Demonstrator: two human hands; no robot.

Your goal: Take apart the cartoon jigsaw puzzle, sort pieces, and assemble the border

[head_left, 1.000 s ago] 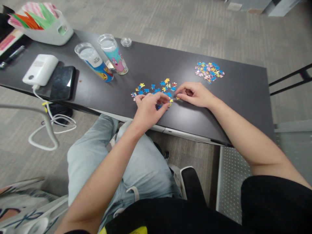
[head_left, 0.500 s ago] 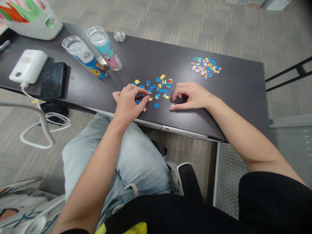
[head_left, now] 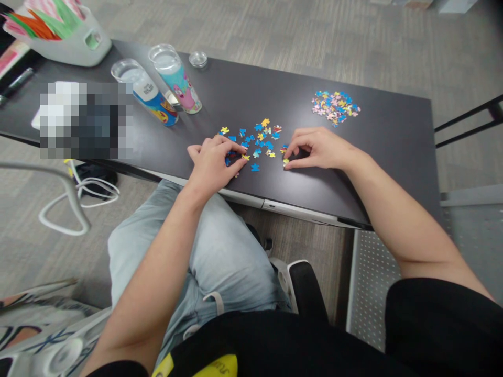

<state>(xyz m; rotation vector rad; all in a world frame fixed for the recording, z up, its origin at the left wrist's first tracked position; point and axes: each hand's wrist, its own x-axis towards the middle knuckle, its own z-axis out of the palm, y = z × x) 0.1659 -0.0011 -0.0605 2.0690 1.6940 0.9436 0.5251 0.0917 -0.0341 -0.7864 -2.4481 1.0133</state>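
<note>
My left hand [head_left: 214,165] rests at the left side of a loose group of mostly blue and yellow jigsaw puzzle pieces [head_left: 257,153]. Its thumb and forefinger pinch a small yellow puzzle piece [head_left: 245,157], while the palm and fingers cover other pieces. To the right of the group, my right hand [head_left: 314,149] has its thumb and fingertips closed on a pale yellow puzzle piece [head_left: 285,163]. Another small piece with red and blue [head_left: 283,150] lies by those fingertips. A single blue piece [head_left: 255,167] sits nearer the table's front edge, between both hands.
A pile of mixed puzzle pieces [head_left: 336,107] lies at the back right of the dark table [head_left: 396,152]. Two clear printed cylinders [head_left: 147,94] stand at the left, with a round clear lid [head_left: 198,59] behind. A white bin [head_left: 84,47] occupies the far left corner.
My right thumb and fingers have closed together on the pale yellow piece. My left thumb and forefinger have come to the yellow piece beside them. The whole view has shifted slightly.
</note>
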